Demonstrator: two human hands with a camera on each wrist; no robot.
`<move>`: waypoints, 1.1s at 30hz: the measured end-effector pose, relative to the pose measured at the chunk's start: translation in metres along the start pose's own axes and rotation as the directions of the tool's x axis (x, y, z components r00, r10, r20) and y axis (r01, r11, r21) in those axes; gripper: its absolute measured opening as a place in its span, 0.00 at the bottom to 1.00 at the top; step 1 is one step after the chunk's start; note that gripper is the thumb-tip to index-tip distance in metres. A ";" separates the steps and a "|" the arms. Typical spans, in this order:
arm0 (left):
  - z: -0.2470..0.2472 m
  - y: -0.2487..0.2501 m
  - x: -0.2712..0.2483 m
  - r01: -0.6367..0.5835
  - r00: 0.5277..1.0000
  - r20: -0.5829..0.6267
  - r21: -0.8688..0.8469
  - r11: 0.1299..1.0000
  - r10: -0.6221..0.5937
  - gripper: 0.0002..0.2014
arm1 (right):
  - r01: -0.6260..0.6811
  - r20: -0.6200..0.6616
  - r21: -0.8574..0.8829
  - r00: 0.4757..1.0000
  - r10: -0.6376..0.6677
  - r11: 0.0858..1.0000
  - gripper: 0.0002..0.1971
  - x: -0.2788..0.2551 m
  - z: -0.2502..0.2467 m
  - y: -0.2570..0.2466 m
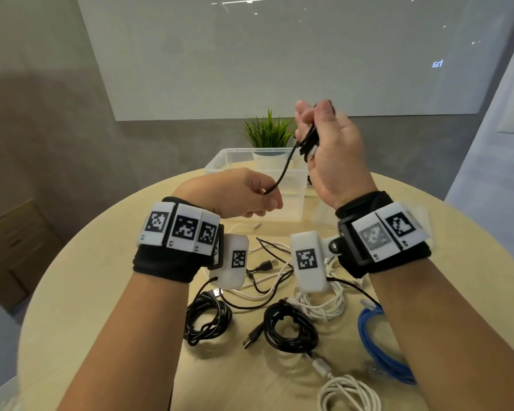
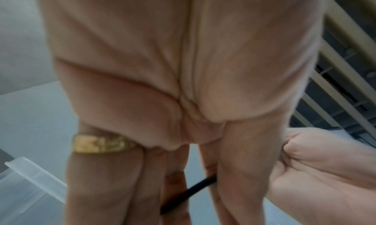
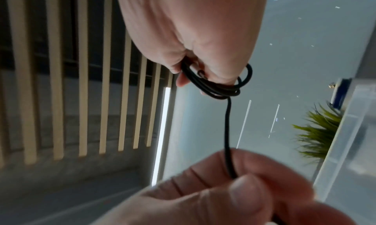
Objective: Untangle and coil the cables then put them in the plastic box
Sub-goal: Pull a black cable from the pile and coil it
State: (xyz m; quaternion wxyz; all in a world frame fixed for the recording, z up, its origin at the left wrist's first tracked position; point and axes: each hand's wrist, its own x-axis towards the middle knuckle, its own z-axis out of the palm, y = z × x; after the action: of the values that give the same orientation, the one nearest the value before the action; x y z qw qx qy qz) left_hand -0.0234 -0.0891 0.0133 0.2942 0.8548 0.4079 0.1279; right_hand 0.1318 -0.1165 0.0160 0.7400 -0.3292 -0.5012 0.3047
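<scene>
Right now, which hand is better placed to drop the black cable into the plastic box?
Right hand: it holds the black cable coil above the plastic box; the left hand pinches only the tail.

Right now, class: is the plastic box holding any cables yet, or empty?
Seemingly empty: the plastic box shows only clear walls; the black cable stays in both hands.

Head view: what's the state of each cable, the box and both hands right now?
Black cable: partly coiled, in the air.
Right hand: grips the coil.
Left hand: pinches the cable's loose end.
Plastic box: open, no cables visible inside.
Blue cable: on the table.
</scene>
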 end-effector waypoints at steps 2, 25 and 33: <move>-0.001 0.000 0.000 0.006 0.999 0.038 -0.039 0.999 -0.005 0.08 | 0.061 0.011 -0.366 0.998 -0.061 0.929 0.14 -0.002 0.000 0.003; 0.024 -0.010 -0.015 -0.255 0.872 -0.443 -0.050 0.966 0.208 0.12 | -0.571 0.296 0.132 0.803 0.518 0.810 0.19 -0.040 -0.002 0.010; 0.036 -0.018 -0.026 -0.320 0.784 -0.602 -0.184 0.929 0.151 0.18 | -0.436 0.310 -0.110 0.839 0.447 0.893 0.16 -0.056 0.003 0.014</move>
State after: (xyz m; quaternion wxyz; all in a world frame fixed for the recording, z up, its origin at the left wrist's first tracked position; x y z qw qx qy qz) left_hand -0.0348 -0.1144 -0.0258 0.2540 0.7702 0.3448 0.4726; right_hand 0.1094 -0.1512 -0.0244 0.5504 -0.3933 -0.5328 0.5084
